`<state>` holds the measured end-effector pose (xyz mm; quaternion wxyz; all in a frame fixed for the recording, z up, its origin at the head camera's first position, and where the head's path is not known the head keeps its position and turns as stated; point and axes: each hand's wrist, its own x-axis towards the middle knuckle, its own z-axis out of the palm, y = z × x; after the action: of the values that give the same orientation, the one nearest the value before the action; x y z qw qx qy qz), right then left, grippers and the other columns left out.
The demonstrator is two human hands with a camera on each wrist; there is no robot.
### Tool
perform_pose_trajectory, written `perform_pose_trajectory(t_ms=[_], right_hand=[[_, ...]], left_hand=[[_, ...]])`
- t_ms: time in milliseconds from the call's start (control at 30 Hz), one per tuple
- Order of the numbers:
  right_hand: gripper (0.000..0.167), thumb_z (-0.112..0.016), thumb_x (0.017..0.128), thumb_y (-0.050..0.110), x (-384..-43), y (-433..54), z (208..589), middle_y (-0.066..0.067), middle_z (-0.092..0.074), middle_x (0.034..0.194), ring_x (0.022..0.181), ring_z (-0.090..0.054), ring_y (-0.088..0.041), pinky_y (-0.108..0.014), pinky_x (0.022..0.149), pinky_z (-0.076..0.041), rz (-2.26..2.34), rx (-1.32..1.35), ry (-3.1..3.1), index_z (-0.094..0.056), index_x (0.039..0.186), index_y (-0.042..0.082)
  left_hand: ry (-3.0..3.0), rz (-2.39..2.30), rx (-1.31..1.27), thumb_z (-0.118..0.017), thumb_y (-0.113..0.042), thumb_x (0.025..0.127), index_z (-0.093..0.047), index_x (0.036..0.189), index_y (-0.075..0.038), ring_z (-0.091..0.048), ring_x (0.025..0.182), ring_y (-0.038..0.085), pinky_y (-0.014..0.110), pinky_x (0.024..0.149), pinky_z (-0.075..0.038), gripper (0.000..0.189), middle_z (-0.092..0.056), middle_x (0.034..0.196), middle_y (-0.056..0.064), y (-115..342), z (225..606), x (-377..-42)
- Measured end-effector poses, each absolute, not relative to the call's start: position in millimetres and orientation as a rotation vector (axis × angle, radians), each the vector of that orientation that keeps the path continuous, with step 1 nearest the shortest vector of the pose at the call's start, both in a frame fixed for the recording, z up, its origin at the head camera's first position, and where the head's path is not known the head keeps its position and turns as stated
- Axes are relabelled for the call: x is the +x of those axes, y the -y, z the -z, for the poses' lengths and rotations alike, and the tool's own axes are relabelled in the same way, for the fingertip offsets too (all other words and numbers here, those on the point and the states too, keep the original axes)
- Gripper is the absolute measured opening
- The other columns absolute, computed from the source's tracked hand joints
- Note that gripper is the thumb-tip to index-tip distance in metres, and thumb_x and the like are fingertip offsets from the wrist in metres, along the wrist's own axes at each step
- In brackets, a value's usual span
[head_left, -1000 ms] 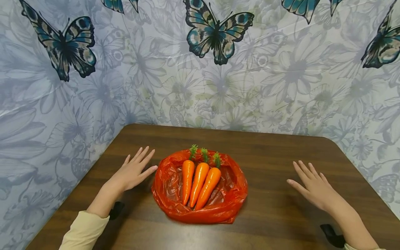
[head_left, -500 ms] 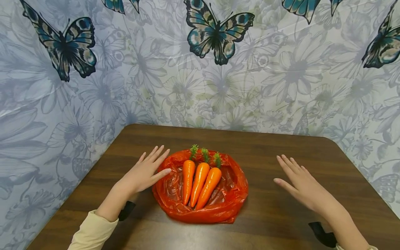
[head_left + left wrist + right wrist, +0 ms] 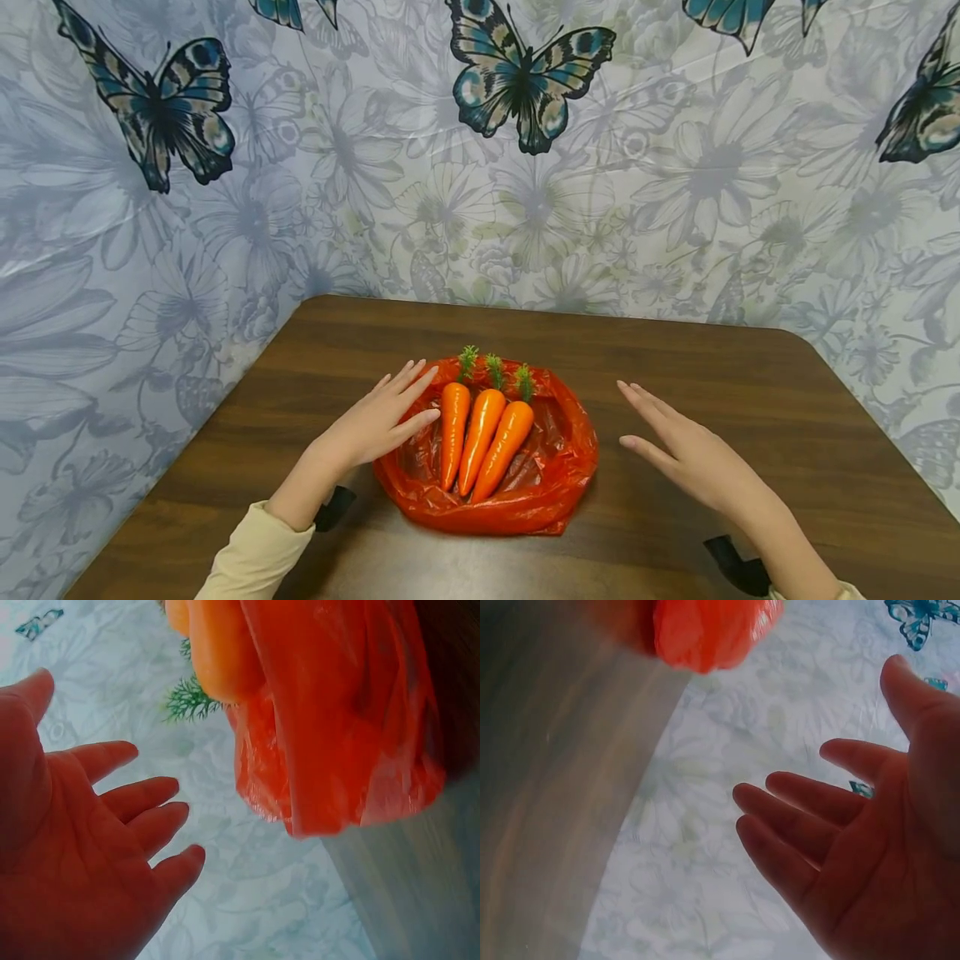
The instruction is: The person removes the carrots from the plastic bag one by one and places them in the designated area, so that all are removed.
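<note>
Head view: three orange carrots [image 3: 481,442] with feathery green tops [image 3: 495,371] lie side by side in a red plastic bag [image 3: 510,521], their thick ends toward the far side and their tips toward the person. The bag's rim is folded down all round them, and the green tops reach up to its far edge. The bag sits on a brown wooden table [image 3: 787,400], near the middle.

The left hand [image 3: 375,427] is held palm down at the bag's left side, its fingers [image 3: 146,793] wide and nearly straight, overlapping the rim as seen from the head; in the left wrist view a gap shows between fingertips and bag. The right hand [image 3: 701,462] is apart from the bag on the other side, fingers [image 3: 780,815] extended and fairly close together, thumb set away from them.

Below each wrist shows a dark piece, one at the left [image 3: 334,508] and one at the right [image 3: 735,567]. A pale yellow sleeve [image 3: 258,554] covers the left forearm. Behind the table hangs a grey-white flowered backdrop [image 3: 555,242] printed with blue-and-black butterflies [image 3: 522,79].
</note>
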<state>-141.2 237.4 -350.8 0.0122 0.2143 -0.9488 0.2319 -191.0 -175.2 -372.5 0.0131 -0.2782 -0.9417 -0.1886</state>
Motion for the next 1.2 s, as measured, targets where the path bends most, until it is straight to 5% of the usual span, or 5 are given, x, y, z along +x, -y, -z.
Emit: perform_pose_trajectory(t_ms=[233, 467, 1200], right_hand=[[0.062, -0.052, 0.093, 0.048, -148, -226, 365, -0.007, -0.043, 0.14, 0.122, -0.046, -0.031, -0.054, 0.092, -0.04, -0.74, 0.734, 2.897, -0.034, 0.147, 0.024], [0.057, -0.059, 0.091, 0.04, -153, -216, 377, -0.007, -0.055, 0.128, 0.107, -0.058, -0.027, -0.049, 0.085, -0.047, -0.77, 0.772, 2.871, -0.044, 0.142, 0.021], [0.044, -0.066, 0.088, 0.017, -159, -200, 403, -0.006, -0.061, 0.119, 0.107, -0.058, -0.022, -0.039, 0.085, -0.048, -0.911, 0.885, 2.823, -0.058, 0.13, 0.009]], left_hand=[[2.991, 0.74, -0.829, -0.052, -0.042, 0.095, -0.03, 0.148, -0.014, -0.029, 0.133, 0.03, 0.053, 0.101, -0.029, 0.064, -0.025, 0.15, 0.012, 163, 379, -193], [3.003, 0.771, -0.865, -0.059, -0.034, 0.093, -0.034, 0.146, -0.01, -0.036, 0.129, 0.032, 0.049, 0.102, -0.03, 0.064, -0.03, 0.147, 0.017, 154, 392, -196], [2.972, 1.0, -0.947, -0.065, -0.029, 0.089, -0.034, 0.146, -0.006, -0.035, 0.128, 0.037, 0.05, 0.103, -0.028, 0.069, -0.038, 0.141, 0.019, 150, 410, -198]])
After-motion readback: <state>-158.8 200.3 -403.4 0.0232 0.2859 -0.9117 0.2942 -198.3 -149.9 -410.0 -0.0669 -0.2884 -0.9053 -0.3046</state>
